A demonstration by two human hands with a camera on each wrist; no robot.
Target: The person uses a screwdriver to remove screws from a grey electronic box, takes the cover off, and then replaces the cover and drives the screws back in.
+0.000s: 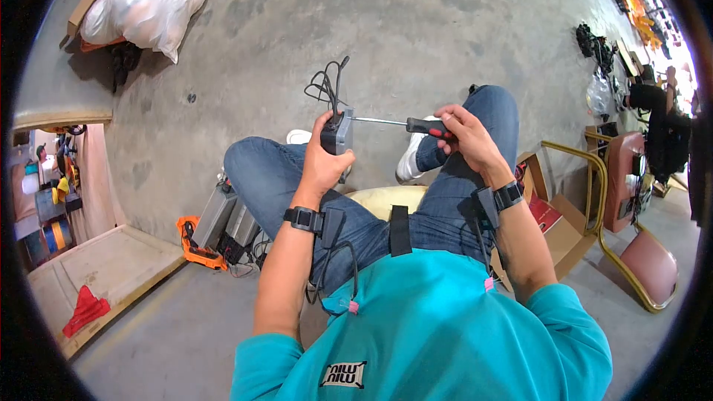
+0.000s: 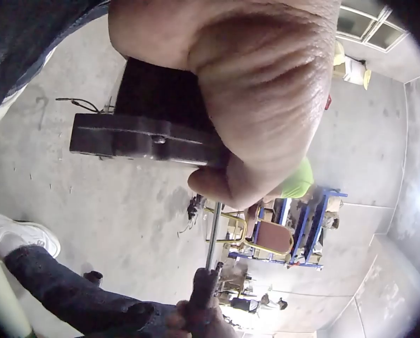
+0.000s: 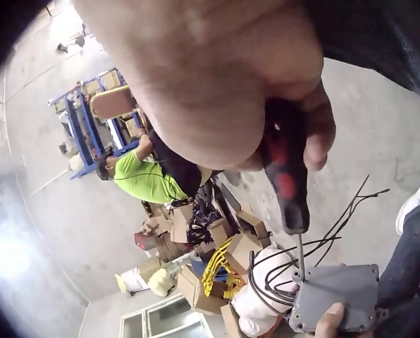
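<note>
My left hand (image 1: 322, 166) grips a grey and black rectangular box (image 1: 344, 134), its thumb on the near side. Thin black cables (image 1: 321, 89) loop out from the box's far end. My right hand (image 1: 474, 142) holds a screwdriver (image 1: 426, 127) by its black and red handle. The metal shaft points left, and its tip meets a corner of the box. In the right wrist view, the box's flat grey face (image 3: 340, 292) shows, with the screwdriver (image 3: 291, 190) at its upper left corner. The left wrist view shows the box's dark side (image 2: 146, 141) edge-on.
Grey metal units (image 1: 215, 215) and an orange frame (image 1: 194, 245) lie by the left knee. An open cardboard box (image 1: 568, 234) and a tipped chair (image 1: 646, 263) are at the right. White bags (image 1: 148, 11) lie far left. Another person (image 3: 143, 176) is some way off.
</note>
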